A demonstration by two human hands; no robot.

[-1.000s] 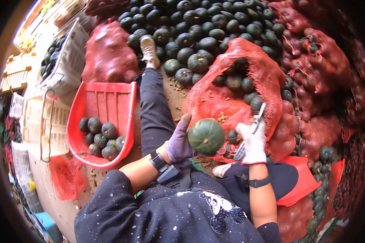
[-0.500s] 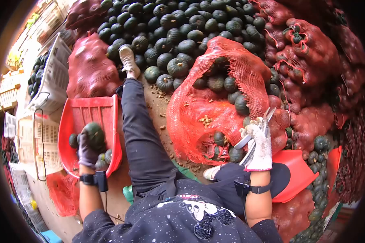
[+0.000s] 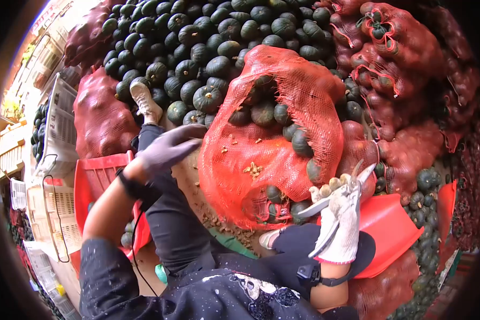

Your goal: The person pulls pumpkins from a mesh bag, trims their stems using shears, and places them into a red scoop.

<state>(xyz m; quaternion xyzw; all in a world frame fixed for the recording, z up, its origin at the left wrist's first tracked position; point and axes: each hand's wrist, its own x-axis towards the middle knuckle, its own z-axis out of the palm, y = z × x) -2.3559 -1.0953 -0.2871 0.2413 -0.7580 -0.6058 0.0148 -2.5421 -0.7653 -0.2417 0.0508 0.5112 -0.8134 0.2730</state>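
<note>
My left hand [image 3: 170, 148], in a grey-purple glove, reaches across my leg with fingers stretched out and nothing in it. It is nearest to the left edge of an open red mesh sack [image 3: 213, 184], which lies on its side with dark green squashes [image 3: 302, 143] inside. My right hand [image 3: 336, 226], in a white glove with soiled fingertips, is closed around metal shears [image 3: 367, 175], blades pointing up and outward. Part of the shears is hidden by the hand. A red plastic scoop-like container [image 3: 82, 197], partly behind my left arm, holds a few squashes [image 3: 127, 238].
A large heap of squashes [image 3: 218, 66] fills the far side. Full red mesh sacks [image 3: 104, 120] stand at the left and more sacks [image 3: 410, 58] are stacked at the right. White crates [image 3: 61, 128] line the left. Another red plastic piece [image 3: 386, 226] lies beside my right knee.
My left hand has let go of the squash over the red container and swung right and forward toward the mesh sack. My right hand still grips the shears, slightly lower. The view has shifted.
</note>
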